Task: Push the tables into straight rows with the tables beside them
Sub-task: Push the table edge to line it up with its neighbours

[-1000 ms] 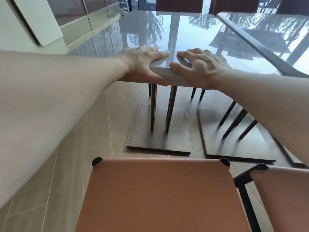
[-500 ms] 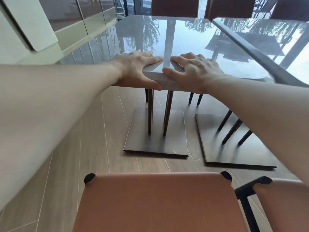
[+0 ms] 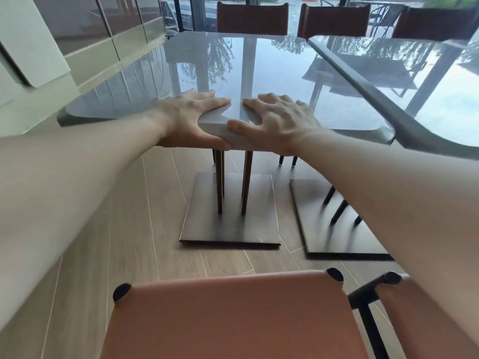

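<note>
A glossy grey table (image 3: pixel 259 68) stands in front of me on thin dark legs and a flat base plate (image 3: pixel 228 229). My left hand (image 3: pixel 191 117) and my right hand (image 3: pixel 280 120) both hold the middle of its near edge, close together. The fingers lie on the top and the thumbs wrap the edge. A second glossy table (image 3: pixel 414 81) stands to the right. Its long side runs beside the first table with a narrow gap between them, and its near corner reaches closer to me.
A brown chair back (image 3: pixel 228 320) is right below me, another (image 3: pixel 414 320) at the lower right. Several brown chairs (image 3: pixel 252 19) line the far side by the windows. Wall panels (image 3: pixel 90 35) run close along the table's left. The right table's base plate (image 3: pixel 337 242) sits on the wooden floor.
Both hands keep the same hold on the near edge, fingers now stretched flatter on the top. The view has lifted, showing the far chairs.
</note>
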